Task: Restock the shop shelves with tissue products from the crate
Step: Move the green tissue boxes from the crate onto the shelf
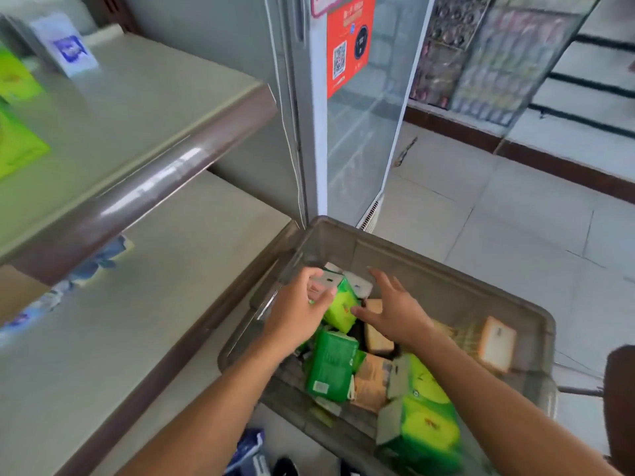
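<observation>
A clear grey plastic crate (446,269) stands on the floor below me, holding several tissue packs in green, lime and tan wrapping. My left hand (295,310) grips a lime-green tissue pack (340,304) at the crate's far left end, fingers curled over its top. To the right of that pack, my right hand (391,310) reaches in with fingers spread, its thumb touching the pack's side. A dark green pack (331,365) lies just below the hands. Beige shelves (137,108) with brown edges rise on the left.
Lime-green packs (17,115) sit on the upper shelf at far left, beside a white and blue pack (67,49). A glass-door cooler (350,115) stands behind the crate. Tiled floor (498,207) spreads to the right. A dark rounded object (620,400) is at the right edge.
</observation>
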Tool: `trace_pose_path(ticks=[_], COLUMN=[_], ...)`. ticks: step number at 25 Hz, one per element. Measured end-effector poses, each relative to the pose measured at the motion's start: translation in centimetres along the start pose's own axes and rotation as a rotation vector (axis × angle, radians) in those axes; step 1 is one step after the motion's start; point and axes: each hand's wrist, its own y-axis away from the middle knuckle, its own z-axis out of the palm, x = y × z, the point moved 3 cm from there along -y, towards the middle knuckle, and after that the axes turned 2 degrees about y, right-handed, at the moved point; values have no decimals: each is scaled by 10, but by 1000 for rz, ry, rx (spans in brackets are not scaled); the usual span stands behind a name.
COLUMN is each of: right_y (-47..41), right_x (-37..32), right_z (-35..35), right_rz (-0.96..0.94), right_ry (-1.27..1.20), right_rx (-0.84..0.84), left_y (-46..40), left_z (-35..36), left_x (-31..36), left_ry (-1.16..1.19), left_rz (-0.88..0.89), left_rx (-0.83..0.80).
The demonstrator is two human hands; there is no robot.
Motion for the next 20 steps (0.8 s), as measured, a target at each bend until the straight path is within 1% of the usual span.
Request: trace_pose_path(ticks=[4, 7, 8, 10, 12, 14, 17, 19, 20], right_y=[-59, -86, -89, -84, -71, -54, -22, 0, 10], right_x=[-3, -6, -6, -8, -10, -10, -13, -19, -24], right_z=[62, 96, 104, 105, 91, 63, 5, -36, -55], right_rz=[-63, -50, -38, -9, 29, 58, 3, -26, -34], right_ry=[164, 271, 273, 212, 112, 14, -142, -303, -434], right_rx=[-85, -148, -152, -102, -18, 86, 196, 218, 191], left_y=[-9, -1, 4, 15, 21, 23, 28, 33, 35], left_z=[7, 1, -3, -14, -27, -37, -42, -44, -46], left_x=[-25, -37, -41, -47, -51, -47, -25, -1, 12], left_ry=[84, 118, 126, 127, 118, 119, 138, 171, 185], left_rz=[-80, -124, -138, -151, -155, -147, -100, -45, -11], left_rx=[63, 61, 53, 42, 44, 48, 56, 76, 78])
